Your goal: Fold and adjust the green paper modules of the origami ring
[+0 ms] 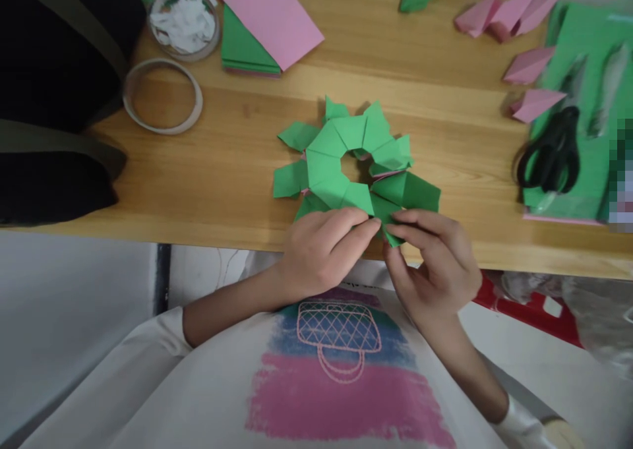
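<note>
Pale wooden desk point(237, 192) beneath your work. Green folded-paper ring point(324, 165) sits by near edge, in front of you. Most segments look joined; break seems to remain on right side, so ring appears nearly but not fully closed. Your left hand point(316, 248) pinches near rim, fingers together; your right hand point(438, 258), half-curled, grips green flap between thumb and fingertips. Loose pink folded-paper pieces point(531, 65) lie apart.

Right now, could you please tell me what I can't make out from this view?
All in the head view:
- Lower edge of the green paper ring: partly covered by the left hand.
- The tip pinched by the right hand: partly behind its fingers.
- Far end of the long pink sheet: cut off by the top edge.
- Markings on the pale tool: blurred.
</note>
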